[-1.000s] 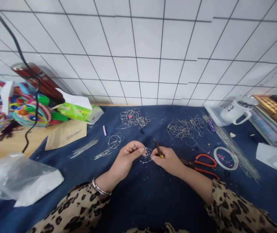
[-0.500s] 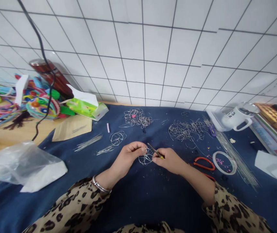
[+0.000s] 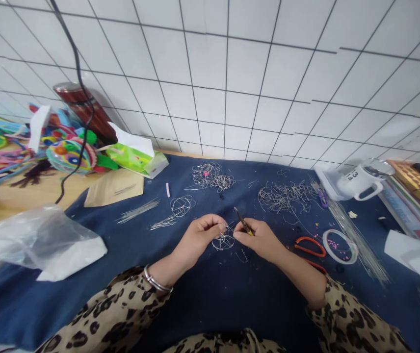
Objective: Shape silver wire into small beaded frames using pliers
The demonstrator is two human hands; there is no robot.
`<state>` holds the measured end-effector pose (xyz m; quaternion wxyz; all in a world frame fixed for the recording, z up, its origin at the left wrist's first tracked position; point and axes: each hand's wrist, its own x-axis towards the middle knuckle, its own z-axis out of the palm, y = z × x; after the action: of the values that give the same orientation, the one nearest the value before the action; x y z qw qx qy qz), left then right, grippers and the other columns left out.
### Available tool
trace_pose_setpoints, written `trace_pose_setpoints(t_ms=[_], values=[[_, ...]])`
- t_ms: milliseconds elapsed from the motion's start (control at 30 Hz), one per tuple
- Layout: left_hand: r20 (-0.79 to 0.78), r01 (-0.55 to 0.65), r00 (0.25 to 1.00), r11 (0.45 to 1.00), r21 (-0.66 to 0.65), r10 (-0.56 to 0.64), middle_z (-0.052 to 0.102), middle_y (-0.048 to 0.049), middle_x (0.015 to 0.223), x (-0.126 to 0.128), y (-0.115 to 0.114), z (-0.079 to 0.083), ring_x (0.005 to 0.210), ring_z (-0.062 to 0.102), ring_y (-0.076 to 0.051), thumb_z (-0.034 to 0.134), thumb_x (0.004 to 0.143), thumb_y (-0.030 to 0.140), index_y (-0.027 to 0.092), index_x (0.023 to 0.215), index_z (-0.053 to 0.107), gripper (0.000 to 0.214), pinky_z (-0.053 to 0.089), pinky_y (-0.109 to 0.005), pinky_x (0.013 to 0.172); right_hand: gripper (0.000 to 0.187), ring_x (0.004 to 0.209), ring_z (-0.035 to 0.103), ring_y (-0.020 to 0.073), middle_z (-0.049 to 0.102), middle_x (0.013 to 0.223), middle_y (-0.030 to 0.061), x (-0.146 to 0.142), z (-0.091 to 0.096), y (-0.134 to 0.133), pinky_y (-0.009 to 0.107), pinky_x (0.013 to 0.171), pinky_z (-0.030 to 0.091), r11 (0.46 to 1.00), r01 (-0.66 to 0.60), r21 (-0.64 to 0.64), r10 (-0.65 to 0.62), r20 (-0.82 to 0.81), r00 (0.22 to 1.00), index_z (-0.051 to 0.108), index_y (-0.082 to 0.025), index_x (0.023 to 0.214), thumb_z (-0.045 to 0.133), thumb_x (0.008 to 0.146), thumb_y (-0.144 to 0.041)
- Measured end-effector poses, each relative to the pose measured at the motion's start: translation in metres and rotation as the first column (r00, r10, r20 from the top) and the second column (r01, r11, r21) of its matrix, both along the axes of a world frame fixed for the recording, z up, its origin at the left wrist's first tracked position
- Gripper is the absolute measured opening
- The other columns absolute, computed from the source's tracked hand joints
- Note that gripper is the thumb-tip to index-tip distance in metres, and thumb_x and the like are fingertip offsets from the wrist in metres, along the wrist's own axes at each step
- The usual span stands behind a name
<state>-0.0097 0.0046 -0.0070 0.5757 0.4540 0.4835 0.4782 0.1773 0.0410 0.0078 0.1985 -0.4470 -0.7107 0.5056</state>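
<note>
Wire ball [image 3: 223, 241], pinched in grip of left hand [image 3: 198, 235]; right hand [image 3: 263, 240] grip pinches yellow-handled tool [image 3: 243, 224]. Three o'clock: dish [image 3: 353, 251], pink beads [image 3: 337, 243].

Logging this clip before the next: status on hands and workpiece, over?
Left hand pinches round wire frame. Right hand grips yellow-handled tool. Orange scissors beside right wrist, apart.

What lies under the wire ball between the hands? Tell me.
Blue cloth shows through the open loops of the wire ball. The left hand pinches its left edge and the right hand, holding a yellow-handled tool, meets its right edge; what lies under the fingers is hidden.
</note>
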Motion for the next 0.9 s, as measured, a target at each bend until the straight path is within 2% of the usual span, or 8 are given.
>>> trace_pose_setpoints(t_ms=[267,533,767,900], values=[[0.0,0.057,0.998,0.998,-0.001,-0.057,0.059,-0.0018,0.073,0.005,-0.004,0.0,0.067,0.05,-0.012,0.059,0.08,0.028,0.014,0.082,0.063,0.015,0.041,-0.025,0.066,0.008,0.055,0.04,0.0079,0.045,0.06,-0.0058,-0.007,-0.006,-0.01,0.02,0.054,0.035,0.998,0.056,0.013,-0.055,-0.057,0.997,0.052,-0.018,0.071,0.056,0.072,-0.024],[0.002,0.081,0.997,0.997,-0.012,-0.081,0.06,-0.002,0.078,0.004,-0.003,-0.004,0.073,0.052,-0.013,0.062,0.079,0.027,0.014,0.081,0.063,0.013,0.041,-0.025,0.071,0.007,0.056,0.044,0.0084,0.049,0.062,-0.0047,-0.007,-0.008,-0.011,0.02,0.055,0.036,0.999,0.048,0.013,-0.047,-0.053,0.997,0.057,-0.017,0.075,0.056,0.073,-0.024],[-0.019,0.087,0.996,0.996,-0.027,-0.088,0.059,-0.0011,0.078,0.003,-0.001,-0.004,0.072,0.051,-0.013,0.063,0.078,0.028,0.015,0.084,0.062,0.015,0.041,-0.025,0.069,0.005,0.059,0.044,0.0093,0.049,0.063,-0.0044,-0.01,-0.012,-0.015,0.021,0.059,0.036,0.982,0.153,0.111,-0.139,-0.123,0.983,0.056,-0.018,0.074,0.051,0.075,-0.021],[0.004,0.098,0.995,0.995,-0.01,-0.098,0.056,0.0,0.077,0.003,-0.002,-0.005,0.07,0.05,-0.012,0.064,0.077,0.027,0.015,0.086,0.058,0.015,0.041,-0.024,0.066,0.006,0.059,0.044,0.0095,0.05,0.066,-0.0039,-0.011,-0.016,-0.014,0.021,0.058,0.037,0.967,0.23,0.108,-0.208,-0.179,0.962,0.056,-0.019,0.077,0.051,0.076,-0.022]])
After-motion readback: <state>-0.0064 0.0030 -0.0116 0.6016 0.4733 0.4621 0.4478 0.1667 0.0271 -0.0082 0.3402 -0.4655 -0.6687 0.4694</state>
